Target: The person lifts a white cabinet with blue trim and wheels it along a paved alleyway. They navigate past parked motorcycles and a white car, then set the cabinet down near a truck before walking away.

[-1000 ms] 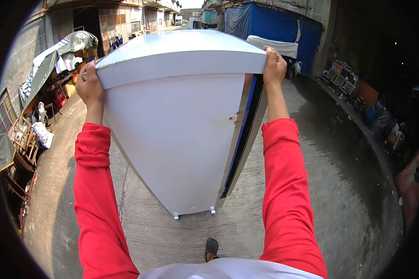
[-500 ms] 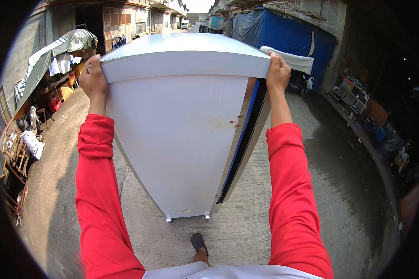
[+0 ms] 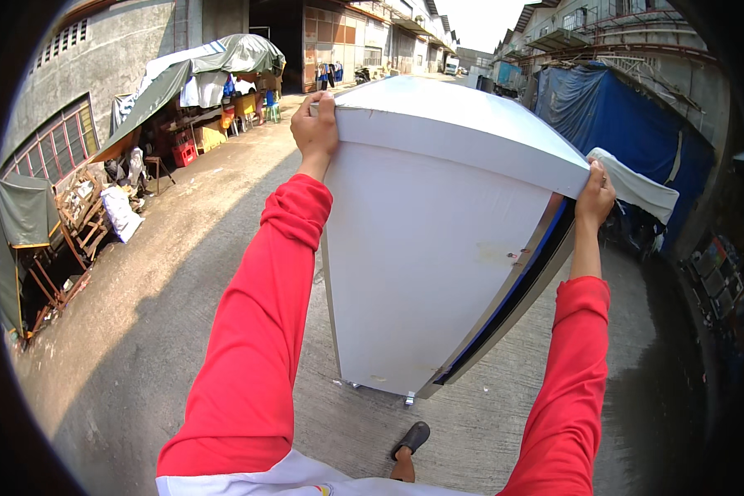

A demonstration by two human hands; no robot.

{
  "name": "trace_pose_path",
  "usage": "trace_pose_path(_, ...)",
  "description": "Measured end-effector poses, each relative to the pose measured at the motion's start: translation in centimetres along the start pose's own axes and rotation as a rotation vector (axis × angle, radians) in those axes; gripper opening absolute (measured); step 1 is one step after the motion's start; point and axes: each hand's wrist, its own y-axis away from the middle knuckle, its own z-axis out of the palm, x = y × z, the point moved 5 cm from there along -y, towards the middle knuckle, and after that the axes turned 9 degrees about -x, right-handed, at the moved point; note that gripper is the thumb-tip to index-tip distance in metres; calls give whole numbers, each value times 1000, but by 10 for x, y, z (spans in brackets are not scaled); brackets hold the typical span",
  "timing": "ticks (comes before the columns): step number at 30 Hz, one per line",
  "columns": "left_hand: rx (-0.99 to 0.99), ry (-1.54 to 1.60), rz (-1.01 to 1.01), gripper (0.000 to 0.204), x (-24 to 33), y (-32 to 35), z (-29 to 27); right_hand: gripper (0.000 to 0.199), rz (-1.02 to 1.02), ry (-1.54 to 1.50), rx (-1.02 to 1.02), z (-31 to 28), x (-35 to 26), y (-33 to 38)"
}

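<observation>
A tall white cabinet, possibly a fridge, stands in front of me, with a flat, lid-like top rim and small wheels or feet at its base. Along its right edge runs a dark gap with a blue strip and a metal frame. My left hand grips the top left corner, fingers curled over the edge. At the top right corner my right hand is closed in the same way, lower in the picture. Both arms are stretched forward in red sleeves. The cabinet's far side is hidden.
Concrete ground spreads around the cabinet. On the left are a tarp-covered stall, a red crate, a white sack and piled wood. A blue tarp and a white-covered vehicle stand on the right.
The view has swung left, so the cabinet and both hands now appear farther right. The cabinet's top looks slanted down to the right. Both hands keep their hold.
</observation>
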Motion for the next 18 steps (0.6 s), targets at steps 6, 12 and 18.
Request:
trace_pose_path(6, -62, 192, 53, 39, -137, -74, 135, 47, 91, 58, -5, 157, 104, -89)
trace_pose_path(12, -164, 266, 47, 33, -281, -156, 290, 38, 214, 58, -62, 295, 191, -173)
trace_pose_path(18, -179, 247, -31, 40, -429, -241, 416, 40, 127, -14, -119, 458, 292, -267)
